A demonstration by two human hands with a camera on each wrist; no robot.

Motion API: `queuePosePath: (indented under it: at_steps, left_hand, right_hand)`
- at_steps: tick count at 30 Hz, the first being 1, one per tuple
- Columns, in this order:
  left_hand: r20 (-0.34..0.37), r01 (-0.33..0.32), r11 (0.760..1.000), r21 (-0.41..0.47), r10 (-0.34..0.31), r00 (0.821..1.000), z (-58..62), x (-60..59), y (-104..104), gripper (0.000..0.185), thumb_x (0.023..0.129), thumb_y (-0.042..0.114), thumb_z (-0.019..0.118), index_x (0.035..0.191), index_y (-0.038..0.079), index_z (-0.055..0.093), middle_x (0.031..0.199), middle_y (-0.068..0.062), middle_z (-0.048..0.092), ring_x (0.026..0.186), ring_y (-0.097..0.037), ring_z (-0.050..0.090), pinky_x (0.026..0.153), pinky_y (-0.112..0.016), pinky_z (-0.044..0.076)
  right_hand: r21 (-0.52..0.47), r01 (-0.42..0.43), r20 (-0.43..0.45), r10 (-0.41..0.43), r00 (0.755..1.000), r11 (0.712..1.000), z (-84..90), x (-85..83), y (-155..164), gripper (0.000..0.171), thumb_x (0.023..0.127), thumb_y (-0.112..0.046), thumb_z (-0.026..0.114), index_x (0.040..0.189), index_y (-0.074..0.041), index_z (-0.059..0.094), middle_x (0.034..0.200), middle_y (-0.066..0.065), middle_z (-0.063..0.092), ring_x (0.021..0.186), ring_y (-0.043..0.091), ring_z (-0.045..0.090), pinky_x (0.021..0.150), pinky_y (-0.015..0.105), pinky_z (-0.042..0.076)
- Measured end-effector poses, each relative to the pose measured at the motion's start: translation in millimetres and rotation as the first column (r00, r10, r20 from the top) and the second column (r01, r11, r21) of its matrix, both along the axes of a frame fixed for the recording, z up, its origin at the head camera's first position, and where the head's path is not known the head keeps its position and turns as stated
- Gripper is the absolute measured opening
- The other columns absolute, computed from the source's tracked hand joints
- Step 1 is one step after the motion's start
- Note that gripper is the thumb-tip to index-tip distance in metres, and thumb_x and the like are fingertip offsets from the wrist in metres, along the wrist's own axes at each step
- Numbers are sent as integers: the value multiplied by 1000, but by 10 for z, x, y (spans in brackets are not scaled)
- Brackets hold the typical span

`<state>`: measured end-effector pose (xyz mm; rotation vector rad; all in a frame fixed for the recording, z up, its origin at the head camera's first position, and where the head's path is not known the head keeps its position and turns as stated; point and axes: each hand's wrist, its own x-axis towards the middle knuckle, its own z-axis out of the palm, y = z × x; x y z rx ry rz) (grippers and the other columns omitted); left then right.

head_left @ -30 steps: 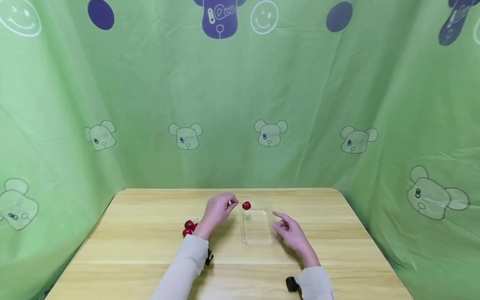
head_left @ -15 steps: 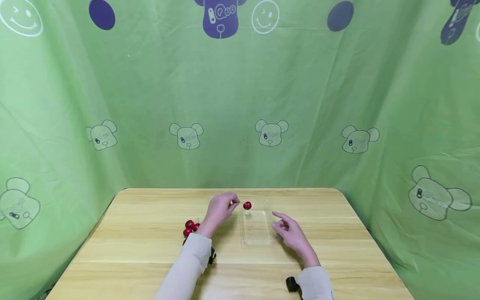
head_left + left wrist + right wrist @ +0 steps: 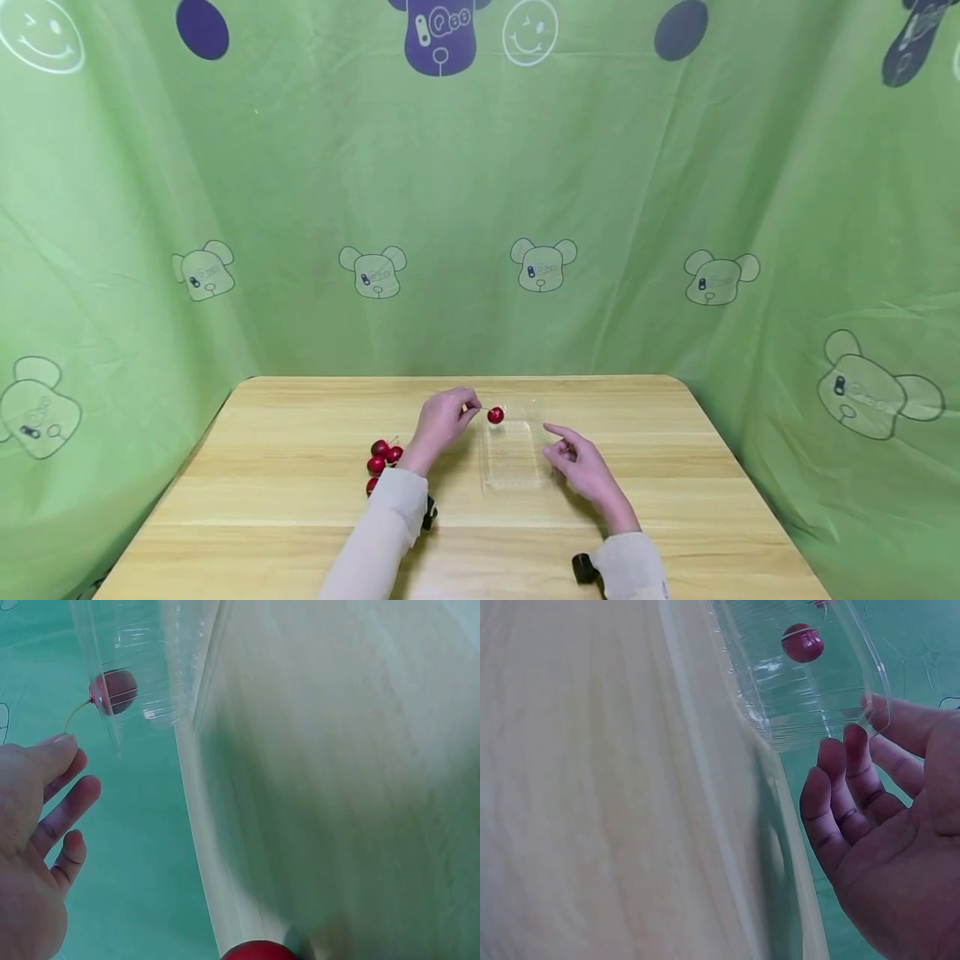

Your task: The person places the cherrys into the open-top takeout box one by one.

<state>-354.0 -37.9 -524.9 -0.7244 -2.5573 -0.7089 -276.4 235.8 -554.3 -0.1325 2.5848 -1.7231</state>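
Note:
In the head view, my left hand pinches the thin stem of a red cherry between thumb and fingertips. The cherry hangs over the far left part of a clear plastic box. The left wrist view shows the cherry through the box's transparent wall, its curved stem running back to the fingertips. At the box's right side is my right hand, index finger extended. Fingertips of that hand lie right at the box's rim in the right wrist view, the fingers loosely bent.
Several more cherries lie in a cluster on the wooden table, partly hidden behind the left forearm. A green curtain with printed bear heads surrounds the table at the back and both sides. Black wrist cameras sit under the sleeves.
My left hand and the cherry have shifted slightly right, the cherry also a little lower. More of the cherry cluster shows behind the left forearm. My right hand stays in place.

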Motion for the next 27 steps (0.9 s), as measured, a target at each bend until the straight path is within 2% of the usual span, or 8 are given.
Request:
queuePosePath:
  at_steps: [9,16,22,27]
  left_hand:
    - [-18,-26,999,-18,26,1000,-34,-13,-14,4,95,15,75,93,19,75,93,3,77,80,-15,71,75,-34,58]
    - [-14,-16,999,-28,16,1000,-60,-36,-24,4,94,13,75,92,17,75,91,3,76,79,-14,70,74,-32,58]
    - [7,-8,999,-40,8,1000,-78,-47,-16,4,96,18,74,94,15,76,91,2,75,81,-13,70,77,-31,58]
    - [31,-1,999,-33,2,1000,-65,-18,0,3,94,14,75,95,16,76,92,1,75,83,-15,70,79,-32,59]
  right_hand:
    - [-6,-10,-9,10,1000,1000,-20,-15,7,52,101,-14,67,150,-8,52,102,21,67,77,19,59,66,26,53]
    - [5,-1,-9,1,1000,1000,-13,-8,6,51,101,-12,67,149,-7,52,100,18,67,76,17,59,66,25,53]
    - [4,-3,-3,3,1000,1000,-3,-4,-1,51,101,-12,66,150,-8,52,102,19,67,77,17,60,67,25,54]
    - [4,-12,-7,12,1000,1000,7,2,4,51,102,-12,66,150,-7,51,102,21,67,77,17,60,67,25,53]
